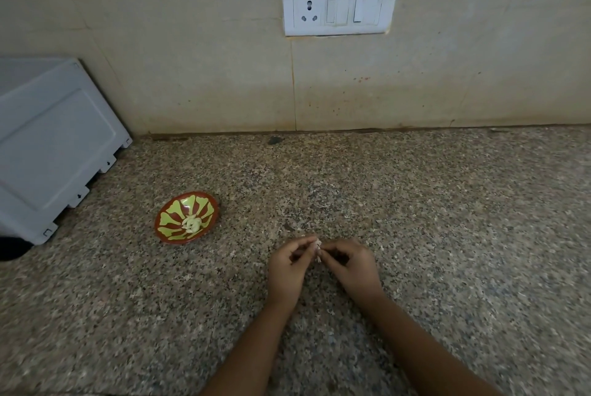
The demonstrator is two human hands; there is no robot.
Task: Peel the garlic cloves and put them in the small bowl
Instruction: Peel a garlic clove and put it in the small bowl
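Since the clove (318,248) is tiny and pinched between both hands just above the counter (447,235), the trick here is small moves, not force. The left hand (287,271) has its thumb and fingertips curled in on one side of it. The right hand (351,264) pinches the other side the same way, so the fingertips nearly meet. A bit of papery skin seems to hang off underneath, though it's too small to tell how much is left. I'd use one hand as the anchor and let the other catch a loose edge with a nail, pulling along the clove rather than across and turning it a little each time. Don't squeeze hard or it'll shoot out. The bowl (172,213) sits off to the left, apart from the hands, with a few peeled cloves (192,223) in it, so that's where this one goes once it's bare.
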